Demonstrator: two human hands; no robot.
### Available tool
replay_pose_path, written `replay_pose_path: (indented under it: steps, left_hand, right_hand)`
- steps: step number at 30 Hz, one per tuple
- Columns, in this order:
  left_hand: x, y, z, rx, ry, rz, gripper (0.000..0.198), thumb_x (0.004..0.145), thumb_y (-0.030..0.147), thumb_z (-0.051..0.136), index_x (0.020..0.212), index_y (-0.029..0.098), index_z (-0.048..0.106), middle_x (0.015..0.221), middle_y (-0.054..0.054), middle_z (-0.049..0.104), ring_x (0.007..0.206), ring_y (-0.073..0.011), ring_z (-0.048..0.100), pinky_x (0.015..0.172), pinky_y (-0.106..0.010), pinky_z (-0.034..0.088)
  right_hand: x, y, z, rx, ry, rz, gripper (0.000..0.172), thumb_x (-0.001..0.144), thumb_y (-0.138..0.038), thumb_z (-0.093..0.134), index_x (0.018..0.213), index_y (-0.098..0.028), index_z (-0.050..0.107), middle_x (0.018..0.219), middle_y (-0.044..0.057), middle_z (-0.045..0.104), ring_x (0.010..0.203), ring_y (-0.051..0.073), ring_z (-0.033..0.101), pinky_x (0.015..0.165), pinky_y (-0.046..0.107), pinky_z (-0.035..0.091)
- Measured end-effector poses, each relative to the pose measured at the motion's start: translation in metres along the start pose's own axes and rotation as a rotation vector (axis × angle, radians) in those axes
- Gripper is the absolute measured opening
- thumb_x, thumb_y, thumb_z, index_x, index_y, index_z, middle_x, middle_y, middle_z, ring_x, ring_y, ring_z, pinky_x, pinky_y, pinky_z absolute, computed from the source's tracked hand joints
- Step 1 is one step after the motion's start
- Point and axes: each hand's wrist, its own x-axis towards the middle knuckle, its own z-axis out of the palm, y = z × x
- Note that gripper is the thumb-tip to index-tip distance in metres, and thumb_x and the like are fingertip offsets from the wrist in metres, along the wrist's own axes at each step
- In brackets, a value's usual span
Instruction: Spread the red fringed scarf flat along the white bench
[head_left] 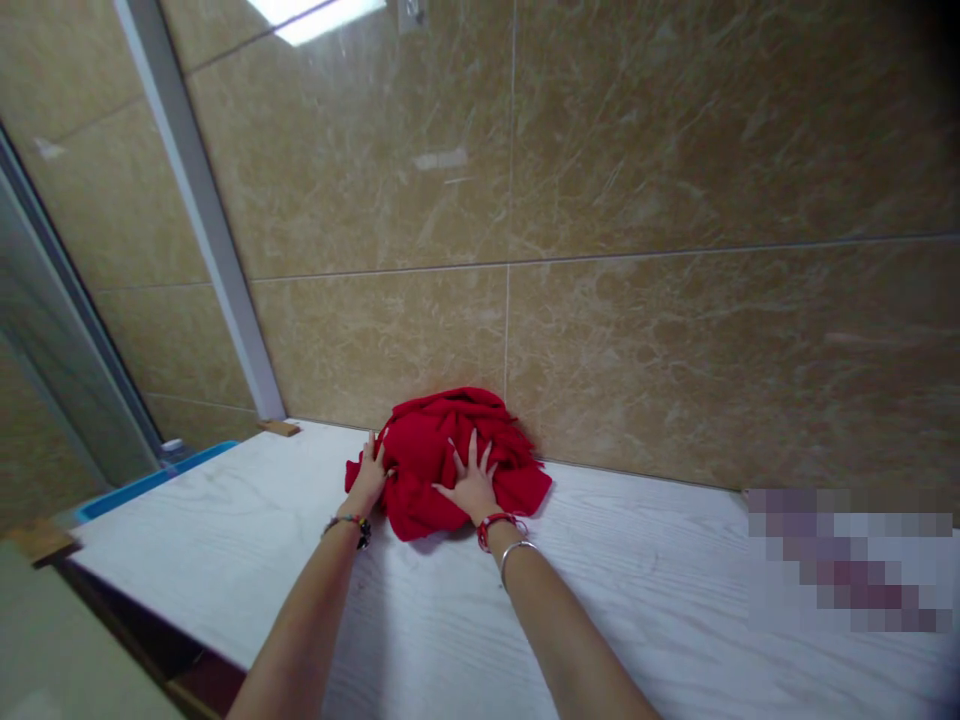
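Observation:
A bunched-up red cloth [424,490] lies in a heap on the white wood-grain tabletop [637,600], close against the tiled wall. Its right side looks fringed or gathered, and what kind of cloth item it is cannot be made out. My left hand [369,475] rests at the left edge of the heap, its fingers partly extended against the fabric. On the front right of the heap lies my right hand [472,480], palm down with fingers spread wide. Neither hand is closed round the cloth.
Behind the table rises a tan marbled tile wall [675,350] with a grey vertical strip [202,200]. A blue tray or bin edge [157,482] and a clear bottle [174,452] are beyond the left edge. Brown corner pieces [45,543] sit there. A blurred patch [847,560] covers the right.

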Motion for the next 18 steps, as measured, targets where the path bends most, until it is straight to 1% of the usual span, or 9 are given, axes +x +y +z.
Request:
replay_pose_path:
  steps: [2, 5, 8, 10, 12, 14, 16, 18]
  left_hand:
    - [-0.011, 0.011, -0.007, 0.046, 0.005, -0.032, 0.059, 0.076, 0.024, 0.050, 0.131, 0.013, 0.033, 0.141, -0.014, 0.019, 0.129, -0.0293, 0.018, 0.104, -0.044, 0.024]
    - [-0.028, 0.031, -0.020, 0.093, 0.039, -0.076, 0.058, 0.081, 0.030, 0.044, 0.134, 0.012, 0.027, 0.142, -0.016, 0.017, 0.130, -0.0302, 0.012, 0.104, -0.047, 0.022]
    - [-0.039, 0.050, -0.032, 0.180, 0.076, -0.171, 0.059, 0.084, 0.036, 0.038, 0.135, 0.011, 0.023, 0.142, -0.019, 0.014, 0.129, -0.0341, 0.012, 0.099, -0.057, 0.018]
    - [-0.045, 0.061, -0.038, 0.221, 0.076, -0.221, 0.057, 0.085, 0.034, 0.035, 0.136, 0.013, 0.020, 0.142, -0.018, 0.014, 0.129, -0.0344, 0.012, 0.097, -0.063, 0.013]
    - [-0.049, 0.068, -0.043, 0.193, 0.068, -0.226, 0.058, 0.084, 0.029, 0.034, 0.137, 0.014, 0.016, 0.143, -0.017, 0.014, 0.130, -0.0333, 0.011, 0.096, -0.065, 0.009]
    - [-0.053, 0.074, -0.047, 0.128, 0.086, -0.233, 0.061, 0.082, 0.024, 0.035, 0.138, 0.015, 0.013, 0.143, -0.017, 0.012, 0.130, -0.0332, 0.010, 0.096, -0.065, 0.008]
    - [-0.057, 0.080, -0.052, 0.066, 0.140, -0.269, 0.063, 0.081, 0.023, 0.036, 0.138, 0.017, 0.010, 0.144, -0.016, 0.009, 0.130, -0.0335, 0.008, 0.096, -0.065, 0.009]
    - [-0.061, 0.087, -0.057, 0.021, 0.213, -0.303, 0.064, 0.082, 0.026, 0.035, 0.139, 0.019, 0.007, 0.145, -0.015, 0.007, 0.131, -0.0332, 0.007, 0.095, -0.065, 0.011]
  right_hand:
    - [-0.008, 0.001, -0.008, 0.010, -0.006, -0.001, 0.086, 0.066, -0.067, 0.050, 0.137, -0.035, 0.012, 0.145, 0.008, -0.011, 0.126, 0.045, -0.005, 0.091, 0.063, 0.016]
    - [-0.020, 0.003, -0.020, 0.029, -0.003, -0.016, 0.087, 0.066, -0.067, 0.050, 0.137, -0.034, 0.012, 0.145, 0.008, -0.011, 0.126, 0.044, -0.005, 0.092, 0.064, 0.015]
    - [-0.032, 0.007, -0.032, 0.030, 0.001, -0.015, 0.089, 0.065, -0.066, 0.051, 0.137, -0.035, 0.008, 0.145, 0.007, -0.012, 0.127, 0.044, -0.005, 0.090, 0.066, 0.014]
    - [-0.039, 0.009, -0.040, 0.025, 0.006, -0.008, 0.090, 0.065, -0.066, 0.051, 0.137, -0.035, 0.007, 0.145, 0.006, -0.013, 0.126, 0.045, -0.005, 0.089, 0.067, 0.013]
    - [-0.047, 0.011, -0.047, 0.027, 0.023, -0.008, 0.090, 0.065, -0.065, 0.052, 0.137, -0.035, 0.007, 0.145, 0.006, -0.012, 0.126, 0.046, -0.006, 0.088, 0.069, 0.012]
    - [-0.054, 0.013, -0.053, 0.037, 0.044, -0.002, 0.091, 0.064, -0.065, 0.053, 0.137, -0.035, 0.008, 0.145, 0.006, -0.011, 0.125, 0.046, -0.007, 0.087, 0.070, 0.011]
    - [-0.061, 0.015, -0.059, 0.048, 0.062, 0.015, 0.094, 0.063, -0.064, 0.055, 0.138, -0.033, 0.007, 0.145, 0.007, -0.011, 0.126, 0.045, -0.008, 0.088, 0.070, 0.011]
    - [-0.069, 0.018, -0.064, 0.059, 0.083, 0.028, 0.096, 0.062, -0.064, 0.056, 0.138, -0.032, 0.006, 0.145, 0.008, -0.010, 0.126, 0.044, -0.009, 0.089, 0.069, 0.011]
